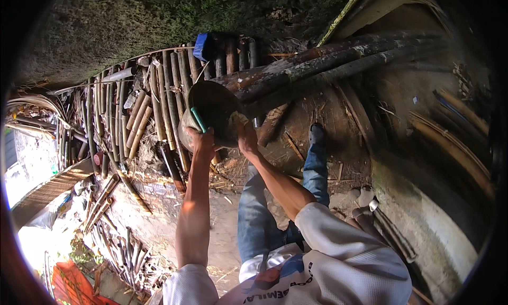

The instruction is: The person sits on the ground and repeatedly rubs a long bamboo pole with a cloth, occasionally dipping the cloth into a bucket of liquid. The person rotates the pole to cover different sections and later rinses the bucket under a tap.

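Observation:
A round, dark, shallow bowl [212, 99] is held out in front of me with both arms stretched forward. My left hand [202, 140] grips its near left edge. By that thumb a short green rod-like piece [198, 120] lies against the bowl; whether the hand also holds it I cannot tell. On the near right edge, my right hand [246, 138] is closed around the rim, with a pale patch showing beside its fingers. Most fingertips are hidden behind or under the bowl. The inside of the bowl is in deep shade.
Cut bamboo lengths [168, 88] lie side by side beyond the bowl. Long dark poles [317, 64] stretch to the far right. A blue object [202, 47] sits at the back. Split bamboo strips [450, 146] lie right, beside a low concrete wall [423, 215]. An orange sheet [74, 284] is lower left.

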`<state>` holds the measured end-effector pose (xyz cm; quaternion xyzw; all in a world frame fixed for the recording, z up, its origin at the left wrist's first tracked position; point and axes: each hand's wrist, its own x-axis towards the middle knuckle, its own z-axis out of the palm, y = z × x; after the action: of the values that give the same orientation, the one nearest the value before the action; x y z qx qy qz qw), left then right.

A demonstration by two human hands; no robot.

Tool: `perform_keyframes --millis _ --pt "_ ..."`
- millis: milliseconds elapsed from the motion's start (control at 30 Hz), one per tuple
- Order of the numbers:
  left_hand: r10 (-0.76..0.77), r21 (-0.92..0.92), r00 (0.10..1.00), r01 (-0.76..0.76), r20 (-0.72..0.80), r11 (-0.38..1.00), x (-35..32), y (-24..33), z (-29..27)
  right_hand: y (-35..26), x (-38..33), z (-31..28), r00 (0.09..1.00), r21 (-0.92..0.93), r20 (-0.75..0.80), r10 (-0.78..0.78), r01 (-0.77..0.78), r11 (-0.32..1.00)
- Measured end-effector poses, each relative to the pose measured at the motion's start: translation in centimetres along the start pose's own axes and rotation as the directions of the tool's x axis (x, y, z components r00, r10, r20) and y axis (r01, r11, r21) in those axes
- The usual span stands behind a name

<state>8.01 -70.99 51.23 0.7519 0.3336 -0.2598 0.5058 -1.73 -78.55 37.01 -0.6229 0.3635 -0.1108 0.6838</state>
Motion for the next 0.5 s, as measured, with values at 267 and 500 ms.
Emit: perform_keyframes --millis 267,500 --pt "-0.265 0.036 0.956 0.263 0.123 0.964 6.7 2.3 14.6 2.7 10.0 -8.7 0.999 -0.519 0.037 -0.009 0.027 0.854" --pt "-0.272 0.102 0.943 0.256 0.192 0.961 4.3 4.3 19.7 -4.7 11.6 -17.0 0.948 -0.134 0.031 -0.316 0.317 0.939"
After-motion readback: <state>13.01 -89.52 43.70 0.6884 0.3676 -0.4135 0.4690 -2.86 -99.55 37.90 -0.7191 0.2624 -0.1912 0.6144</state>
